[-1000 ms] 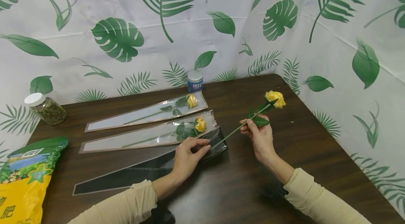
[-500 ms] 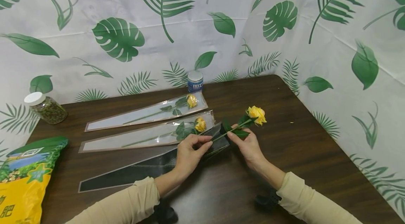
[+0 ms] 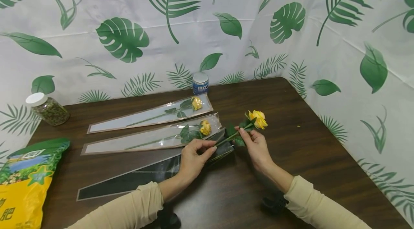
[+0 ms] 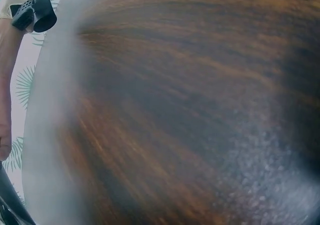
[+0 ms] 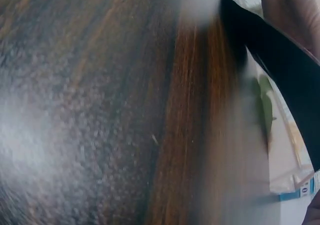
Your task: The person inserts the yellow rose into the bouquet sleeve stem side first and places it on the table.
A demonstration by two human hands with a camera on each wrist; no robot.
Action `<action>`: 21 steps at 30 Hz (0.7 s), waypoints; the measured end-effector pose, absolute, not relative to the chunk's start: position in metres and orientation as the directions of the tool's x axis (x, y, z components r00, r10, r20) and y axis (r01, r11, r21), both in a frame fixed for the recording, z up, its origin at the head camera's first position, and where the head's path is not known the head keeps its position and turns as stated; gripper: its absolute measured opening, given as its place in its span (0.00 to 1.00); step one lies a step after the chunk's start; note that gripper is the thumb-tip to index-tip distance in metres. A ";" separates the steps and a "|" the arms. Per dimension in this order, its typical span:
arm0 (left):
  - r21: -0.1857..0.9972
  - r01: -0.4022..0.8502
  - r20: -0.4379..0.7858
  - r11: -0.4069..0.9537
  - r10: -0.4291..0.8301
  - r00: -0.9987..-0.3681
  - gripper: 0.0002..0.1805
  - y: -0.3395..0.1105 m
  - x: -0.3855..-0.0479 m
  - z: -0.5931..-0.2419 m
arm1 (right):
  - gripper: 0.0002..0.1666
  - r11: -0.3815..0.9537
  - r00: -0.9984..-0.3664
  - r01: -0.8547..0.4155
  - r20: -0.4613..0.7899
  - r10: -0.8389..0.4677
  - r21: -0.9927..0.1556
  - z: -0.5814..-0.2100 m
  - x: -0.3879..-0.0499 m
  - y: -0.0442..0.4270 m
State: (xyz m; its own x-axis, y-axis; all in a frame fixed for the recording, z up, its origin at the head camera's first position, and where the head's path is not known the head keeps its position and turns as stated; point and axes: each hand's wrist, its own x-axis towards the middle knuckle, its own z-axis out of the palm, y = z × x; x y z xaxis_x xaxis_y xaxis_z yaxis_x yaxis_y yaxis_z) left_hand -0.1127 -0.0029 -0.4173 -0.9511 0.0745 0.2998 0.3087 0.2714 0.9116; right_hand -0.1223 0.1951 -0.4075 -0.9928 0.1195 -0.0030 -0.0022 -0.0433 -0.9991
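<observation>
A yellow rose with green leaves is pinched by its stem just below the bloom in my right hand. Its stem runs down and left into the mouth of a black flower sleeve with a clear front. My left hand pinches the sleeve near that mouth, between thumb and fingers. The lower stem is hard to make out behind the left hand. In the right wrist view, the dark sleeve crosses the right side. The left wrist view shows mostly blurred tabletop.
Behind the black sleeve lie two white sleeves, each with a yellow rose inside. A blue jar stands at the back edge. To the left are a jar of dried greenery and a yellow-green bag. The dark wooden table extends to the right.
My right hand has moved left and slightly down with the rose, bringing the bloom closer to the sleeve's mouth. My left hand has stayed almost in place.
</observation>
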 end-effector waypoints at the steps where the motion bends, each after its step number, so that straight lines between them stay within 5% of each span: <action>1: 0.913 0.309 0.300 0.266 0.073 -0.951 0.08 -0.003 -0.113 -0.418 | 0.17 -0.046 -0.992 -0.007 0.001 0.128 -0.999 -0.407 -0.122 0.195; 4: 0.914 0.320 0.312 0.249 0.070 -0.947 0.08 -0.002 -0.114 -0.418 | 0.11 -0.041 -0.989 0.012 -0.018 0.146 -0.999 -0.406 -0.122 0.193; 21: 0.907 0.373 0.364 0.196 0.080 -0.928 0.08 0.003 -0.112 -0.409 | 0.22 -0.009 -0.980 0.169 -0.169 0.105 -0.986 -0.406 -0.120 0.178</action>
